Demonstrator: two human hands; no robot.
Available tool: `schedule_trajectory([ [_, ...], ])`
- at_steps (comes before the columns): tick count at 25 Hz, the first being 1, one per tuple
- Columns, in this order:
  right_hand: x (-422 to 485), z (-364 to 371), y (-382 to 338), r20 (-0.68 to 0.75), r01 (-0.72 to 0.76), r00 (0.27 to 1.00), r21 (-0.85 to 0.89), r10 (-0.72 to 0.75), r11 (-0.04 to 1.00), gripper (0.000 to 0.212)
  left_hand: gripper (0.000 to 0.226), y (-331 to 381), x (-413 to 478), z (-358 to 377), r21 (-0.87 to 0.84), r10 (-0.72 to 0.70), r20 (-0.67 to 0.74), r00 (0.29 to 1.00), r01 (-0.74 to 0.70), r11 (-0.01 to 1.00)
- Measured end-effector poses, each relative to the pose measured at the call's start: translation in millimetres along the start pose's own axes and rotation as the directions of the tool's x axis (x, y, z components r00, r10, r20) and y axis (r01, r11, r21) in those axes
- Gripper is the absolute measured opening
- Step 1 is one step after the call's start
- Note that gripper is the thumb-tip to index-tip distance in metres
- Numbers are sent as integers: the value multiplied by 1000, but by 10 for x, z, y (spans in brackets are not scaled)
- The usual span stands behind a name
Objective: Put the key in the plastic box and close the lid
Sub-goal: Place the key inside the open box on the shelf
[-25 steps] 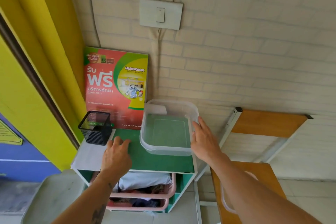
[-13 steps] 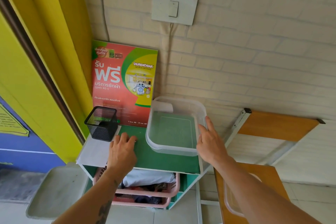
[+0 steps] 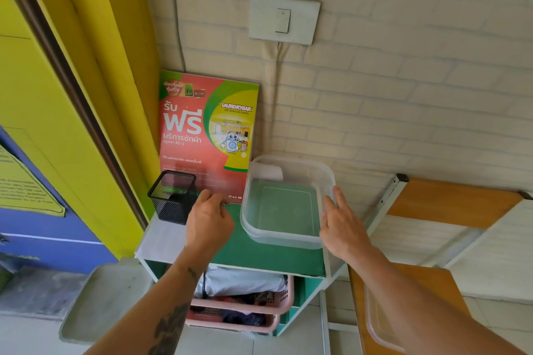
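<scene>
From the head camera, you look down on a small green-topped shelf unit [image 3: 259, 256] against a pale brick wall. Your right hand [image 3: 343, 228] rests flat against the right wall of the clear plastic box [image 3: 284, 204], fingers extended and together, apparently bracing it so it stays put for loading. The box sits open and looks empty; its lid [image 3: 377, 323] seems to lie apart on the wooden surface at lower right. Your left hand [image 3: 209, 223] is curled just left of the box, fingertips [image 3: 215, 199] pinched narrowly near the foot of a red laundry poster [image 3: 202, 135], beside a black mesh pen holder [image 3: 173, 196]. A small metallic glint at those fingertips is probably the key [image 3: 226, 204], though it is too small to confirm; it lies outside the box, near its left wall.
</scene>
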State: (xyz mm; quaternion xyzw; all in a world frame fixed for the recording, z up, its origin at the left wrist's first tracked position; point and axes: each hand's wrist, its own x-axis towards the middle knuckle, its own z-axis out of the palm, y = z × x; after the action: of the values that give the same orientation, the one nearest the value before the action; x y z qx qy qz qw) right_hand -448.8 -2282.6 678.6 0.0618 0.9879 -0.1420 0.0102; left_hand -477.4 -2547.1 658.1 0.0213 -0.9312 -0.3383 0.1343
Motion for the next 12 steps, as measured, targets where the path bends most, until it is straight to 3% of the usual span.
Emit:
schedule_trajectory([
  [6, -33, -29, -14, 13, -17, 1000, 75, 16, 997, 60, 23, 568, 176, -39, -164, 123, -101, 987, -139, 977],
  [12, -21, -2, 21, 2, -19, 1000, 129, 19, 992, 62, 27, 1090, 314, 399, -201, 69, 184, 981, -31, 979],
])
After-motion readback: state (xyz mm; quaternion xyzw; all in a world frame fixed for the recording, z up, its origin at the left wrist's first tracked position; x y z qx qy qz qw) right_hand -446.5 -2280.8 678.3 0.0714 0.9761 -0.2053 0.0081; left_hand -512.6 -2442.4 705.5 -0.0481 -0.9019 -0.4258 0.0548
